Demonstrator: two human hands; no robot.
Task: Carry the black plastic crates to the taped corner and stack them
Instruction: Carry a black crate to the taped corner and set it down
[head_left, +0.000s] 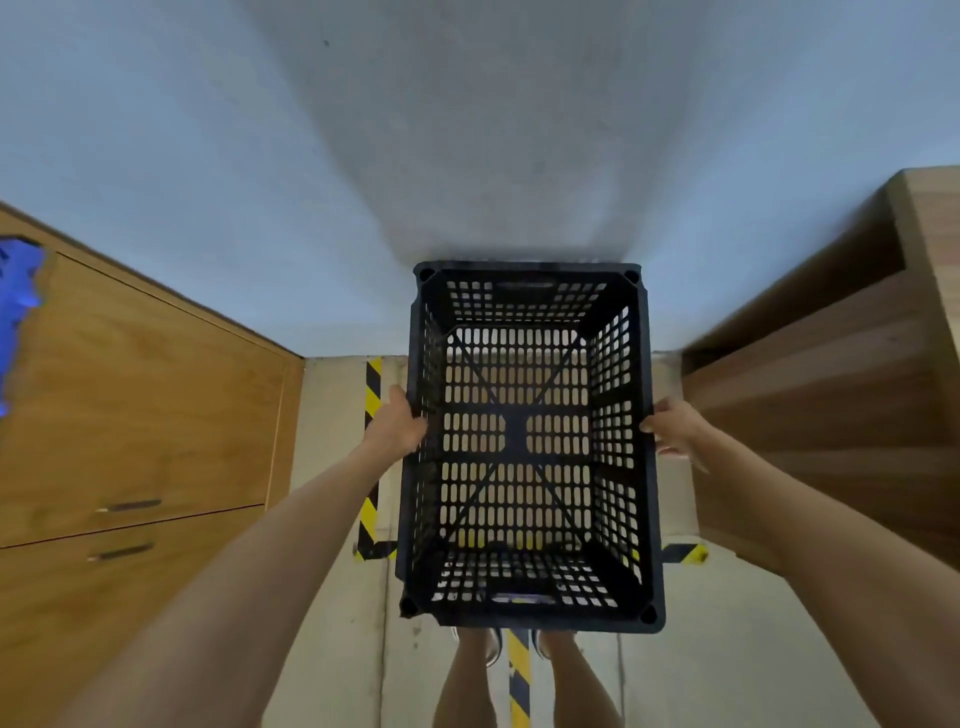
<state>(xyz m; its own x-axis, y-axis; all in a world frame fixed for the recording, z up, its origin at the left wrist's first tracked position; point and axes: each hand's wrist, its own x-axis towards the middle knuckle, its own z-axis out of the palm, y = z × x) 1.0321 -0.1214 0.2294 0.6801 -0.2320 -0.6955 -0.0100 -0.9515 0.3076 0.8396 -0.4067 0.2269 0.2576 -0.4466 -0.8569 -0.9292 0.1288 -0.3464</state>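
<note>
A black plastic crate (530, 447) with perforated walls and floor stands upright in front of me, its far end against the pale wall. It sits over the floor area marked by yellow-black tape (372, 395). Pale floor shows through its bottom holes; whether another crate lies beneath it cannot be told. My left hand (397, 423) grips the left rim, thumb over the edge. My right hand (672, 428) is at the right rim with fingers spread, only the thumb touching.
A wooden cabinet with drawer handles (140, 415) closes off the left side. A wooden unit (831, 374) stands on the right. A tape strip (518, 675) runs along the floor between my legs. The wall (467, 156) is straight ahead.
</note>
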